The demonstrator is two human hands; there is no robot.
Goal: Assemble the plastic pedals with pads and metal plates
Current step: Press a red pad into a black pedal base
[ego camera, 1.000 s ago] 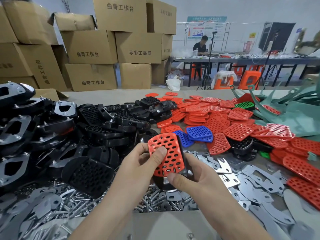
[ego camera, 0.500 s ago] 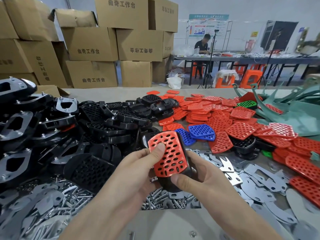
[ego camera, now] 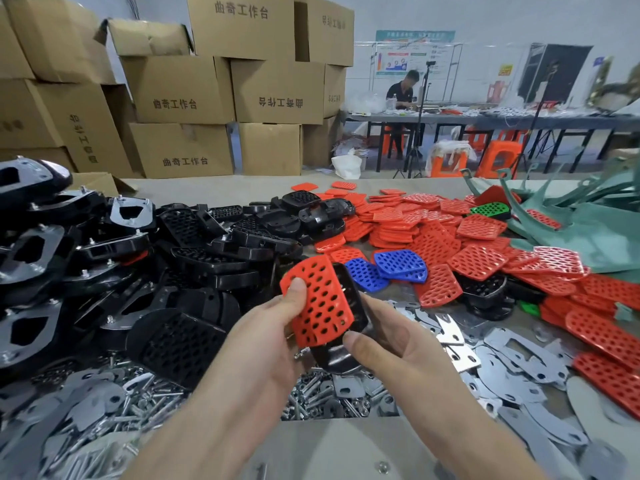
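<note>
Red pad (ego camera: 320, 301) against black pedal (ego camera: 349, 327), left hand (ego camera: 266, 344) and right hand (ego camera: 398, 344) gripping.

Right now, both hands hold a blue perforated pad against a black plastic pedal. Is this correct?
One thing is wrong: the colour. The left hand and the right hand hold a red pad, not a blue one, against the black pedal. The head view shows it; the blue pads lie loose farther back.
</note>
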